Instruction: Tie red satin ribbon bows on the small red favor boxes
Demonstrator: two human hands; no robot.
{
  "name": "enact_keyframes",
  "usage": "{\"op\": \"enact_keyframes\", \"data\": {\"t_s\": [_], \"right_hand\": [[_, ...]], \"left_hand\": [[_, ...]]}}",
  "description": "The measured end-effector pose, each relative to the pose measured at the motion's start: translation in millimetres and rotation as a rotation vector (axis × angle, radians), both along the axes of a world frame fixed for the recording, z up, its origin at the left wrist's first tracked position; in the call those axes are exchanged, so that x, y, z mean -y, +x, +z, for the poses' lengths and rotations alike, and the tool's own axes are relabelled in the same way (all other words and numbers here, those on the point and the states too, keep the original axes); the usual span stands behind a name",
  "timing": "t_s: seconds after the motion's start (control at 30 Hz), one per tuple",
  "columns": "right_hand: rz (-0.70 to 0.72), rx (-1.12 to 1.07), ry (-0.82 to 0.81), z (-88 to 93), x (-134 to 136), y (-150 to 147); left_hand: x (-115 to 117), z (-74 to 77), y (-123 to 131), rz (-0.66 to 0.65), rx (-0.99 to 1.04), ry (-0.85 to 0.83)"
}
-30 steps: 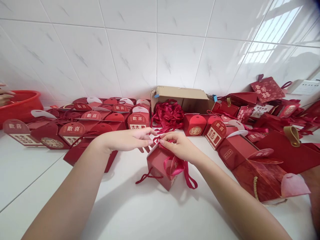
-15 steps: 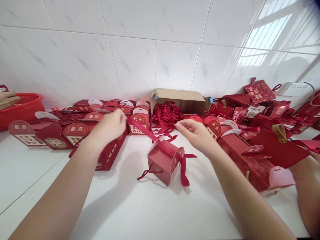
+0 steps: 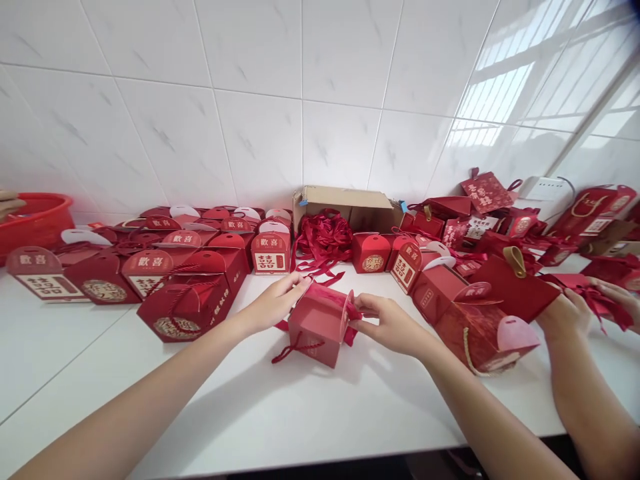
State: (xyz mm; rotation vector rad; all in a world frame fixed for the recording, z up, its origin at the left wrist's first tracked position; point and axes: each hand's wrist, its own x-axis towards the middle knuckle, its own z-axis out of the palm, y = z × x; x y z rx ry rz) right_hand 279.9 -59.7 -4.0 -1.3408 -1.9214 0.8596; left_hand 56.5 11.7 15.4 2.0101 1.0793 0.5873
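Note:
A small red gift box [image 3: 315, 327] with a rounded end flap stands on the white table in front of me. A red ribbon [image 3: 325, 292] runs along its top, and a cord handle [image 3: 297, 348] hangs on its near side. My left hand [image 3: 275, 303] is closed at the box's far left end, its fingertips on the top edge there. At the right end, my right hand [image 3: 390, 323] has its fingers pinched on the ribbon beside the end flap. The ribbon's other tail shows below my left hand.
Rows of red gift boxes [image 3: 187, 300] line the left side. Behind stands a cardboard box [image 3: 345, 197] with a heap of red ribbons [image 3: 325, 237]. More boxes and bags [image 3: 475, 320] crowd the right, where another person's hands [image 3: 567, 317] work. A red basin [image 3: 40, 217] is far left.
My left hand has come down and right from the raised ribbon to the box end. My right hand has moved down to the ribbon by the flap. The ribbon now lies along the top.

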Motion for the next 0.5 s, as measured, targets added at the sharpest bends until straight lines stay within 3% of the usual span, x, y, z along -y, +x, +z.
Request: {"op": "enact_keyframes", "data": {"t_s": [0.1,0.23,0.3,0.4,0.5], "right_hand": [[0.078,-0.071,-0.037,-3.1,-3.7,7.8],[-0.185,-0.037,0.126,3.1,5.9,21.8],[-0.162,0.039,0.119,7.3,15.9,24.7],[0.056,0.177,-0.033,6.5,29.8,20.4],[0.079,0.293,-0.133,-8.0,34.7,11.7]], "left_hand": [[16.1,-1.6,-16.4,0.080,-0.033,0.113],[39.9,-0.1,-38.9,0.279,-0.069,0.461],[50.0,-2.1,-44.3,0.181,-0.169,0.461],[56.2,-11.3,-43.0,-0.016,-0.374,0.375],[50.5,-23.2,-36.5,-0.039,-0.416,0.229]]}}
